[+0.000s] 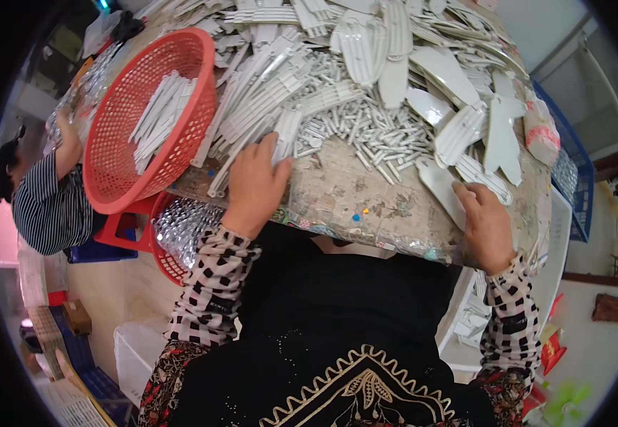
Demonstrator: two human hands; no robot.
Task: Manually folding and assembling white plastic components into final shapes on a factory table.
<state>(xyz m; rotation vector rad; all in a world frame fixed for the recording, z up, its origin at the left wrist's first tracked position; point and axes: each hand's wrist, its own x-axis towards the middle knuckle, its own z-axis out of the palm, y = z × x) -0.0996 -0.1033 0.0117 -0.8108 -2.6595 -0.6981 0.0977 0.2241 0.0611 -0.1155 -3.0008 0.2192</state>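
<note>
My left hand [256,185] is closed on the lower end of a short ribbed white plastic piece [288,136], the thumb on one side and the fingers on the other. Longer ribbed white strips [256,107] lie heaped just beyond it. At the right, my right hand [487,226] grips the edge of a smooth, flat white plastic piece with a rounded end [440,186], near the table's front edge. Between the hands, many small white pegs [373,135] are spread in a loose pile. Broad curved white panels [445,75] lie behind the pegs.
A red perforated basket [206,92] holding white strips leans at the table's left, over another basket of shiny silvery pieces [187,226]. The worn tabletop [337,192] shows near me. A white bin [558,235] and blue crate [579,185] stand right. A person in stripes [56,196] is at the left.
</note>
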